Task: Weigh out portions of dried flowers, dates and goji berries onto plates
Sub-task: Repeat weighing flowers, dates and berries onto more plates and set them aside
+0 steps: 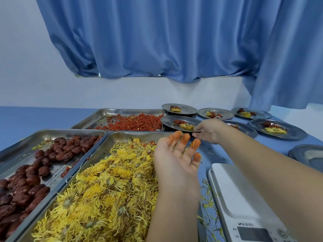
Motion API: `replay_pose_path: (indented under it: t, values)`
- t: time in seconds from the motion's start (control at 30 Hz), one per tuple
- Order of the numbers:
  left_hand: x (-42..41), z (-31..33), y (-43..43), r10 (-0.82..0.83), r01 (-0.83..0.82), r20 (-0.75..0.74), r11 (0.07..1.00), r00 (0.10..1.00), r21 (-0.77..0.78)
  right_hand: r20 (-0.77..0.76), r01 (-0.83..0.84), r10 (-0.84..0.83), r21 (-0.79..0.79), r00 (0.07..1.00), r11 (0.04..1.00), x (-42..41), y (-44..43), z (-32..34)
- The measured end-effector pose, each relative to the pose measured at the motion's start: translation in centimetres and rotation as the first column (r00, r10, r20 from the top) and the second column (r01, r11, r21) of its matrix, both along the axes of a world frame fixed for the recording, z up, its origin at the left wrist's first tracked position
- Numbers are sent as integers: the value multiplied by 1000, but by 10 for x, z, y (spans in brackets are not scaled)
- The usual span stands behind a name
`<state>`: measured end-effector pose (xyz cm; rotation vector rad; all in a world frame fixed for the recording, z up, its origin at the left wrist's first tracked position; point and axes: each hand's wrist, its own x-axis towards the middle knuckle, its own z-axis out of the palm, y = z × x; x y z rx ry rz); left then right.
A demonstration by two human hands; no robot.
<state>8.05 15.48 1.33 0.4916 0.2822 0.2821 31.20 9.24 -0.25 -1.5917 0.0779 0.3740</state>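
Dates (35,172): dark red, heaped in the steel tray (17,151) at the far left of the blue surface (35,117); a few yellow petals and red berries lie among them.
Dried flowers (104,189): a thick yellow pile filling the middle tray (125,135), which touches the date tray's right side.
Goji berries (136,124): spread over the rear tray (122,111), behind the other two.
Left hand (174,158): palm up over the right edge of the flower tray, fingers spread wide and relaxed, holding nothing; orange covers on the fingertips (177,135), with petal threads stuck to them.
Held plate (167,122): at the goji tray's right corner, carrying a date, some berries and a tuft of flowers; whether it is lifted or resting cannot be told.
Right hand (209,131): reaches across from the right and pinches the near rim of that plate.
Loose petals (208,194): scattered on the surface between the flower tray and the scale.
Scale (236,198): white, at the lower right, its display towards the person.
Filled plates: one behind the held plate (185,108), two more along the back (225,112) (262,115), one further right (293,132), one partly hidden by the right arm (244,130).
Edge plate (307,154): cut off by the frame at the right.
Curtain (157,41): blue, hanging behind.
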Motion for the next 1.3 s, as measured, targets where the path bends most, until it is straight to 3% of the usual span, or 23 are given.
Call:
replay_pose_path:
  t: [0.27,0.4,0.5,0.6,0.73,0.87,1.03,1.17,1.3]
  values:
    - [0,0,-3,-120,117,0,971,993,207,67,-115,108,109,992,987,-71,-50,26]
    - [0,0,-10,-223,220,-36,896,974,385,371,-31,96,-179,924,983,-116,-95,31]
    - [0,-1,-16,-247,241,-56,827,967,509,593,69,147,-327,792,942,-148,-140,30]
    - [-1,-3,-22,-231,228,-77,754,970,615,704,211,239,-488,669,847,-168,-185,20]
    - [-2,-6,-27,-262,248,-79,716,962,653,703,378,295,-632,648,676,-173,-230,2]
    - [0,-7,-29,-308,262,-42,722,950,640,588,385,338,-772,735,507,-167,-255,-1]
    - [0,-8,-28,-346,278,-7,740,938,613,514,321,370,-822,774,470,-167,-262,-4]
    - [-2,-8,-27,-350,277,12,762,937,585,441,303,402,-881,802,363,-169,-260,-5]
    - [-4,-7,-28,-332,267,8,771,943,578,450,326,374,-878,811,350,-169,-257,-8]
